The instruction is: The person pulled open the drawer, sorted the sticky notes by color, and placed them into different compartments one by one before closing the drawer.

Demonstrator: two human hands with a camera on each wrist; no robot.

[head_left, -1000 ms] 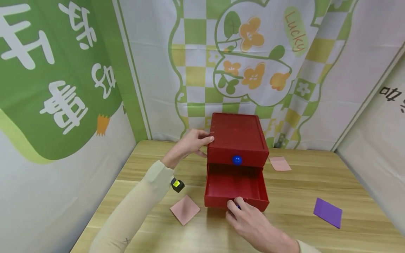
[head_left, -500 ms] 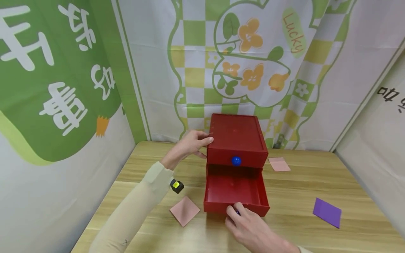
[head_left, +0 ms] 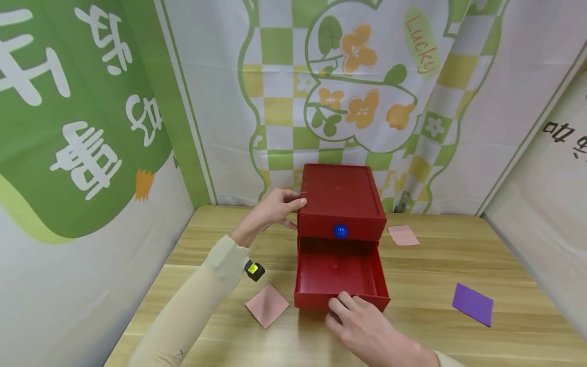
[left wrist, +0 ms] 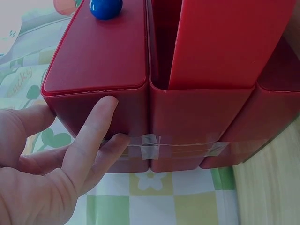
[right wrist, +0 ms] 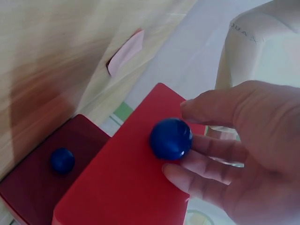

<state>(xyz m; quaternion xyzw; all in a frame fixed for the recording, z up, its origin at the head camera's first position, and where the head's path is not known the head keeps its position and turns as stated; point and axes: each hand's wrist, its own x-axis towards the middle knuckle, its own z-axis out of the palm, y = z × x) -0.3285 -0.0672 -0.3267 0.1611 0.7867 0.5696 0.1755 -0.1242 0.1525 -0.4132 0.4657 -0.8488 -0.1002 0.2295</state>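
Observation:
A red drawer cabinet (head_left: 341, 191) stands on the table, with a blue knob (head_left: 341, 232) on its shut top drawer. Below that, the middle drawer (head_left: 337, 275) is pulled well out and its visible inside holds nothing. My left hand (head_left: 277, 208) rests against the cabinet's upper left side, fingers extended, as the left wrist view shows. At the front of the pulled-out drawer is my right hand (head_left: 359, 323). In the right wrist view its fingers and thumb are spread loosely about that drawer's blue knob (right wrist: 171, 139), with a gap at the thumb.
A lower drawer (right wrist: 35, 180) with its own blue knob is closed beneath. One pink paper square (head_left: 267, 306) lies left of the drawer, another pink paper (head_left: 403, 235) right of the cabinet. A purple paper (head_left: 473, 304) lies farther right. Printed curtains stand behind and beside the table.
The middle drawer slid a little farther toward me between the first two frames, then stayed put. My right hand moved back with it. The left hand kept its place on the cabinet.

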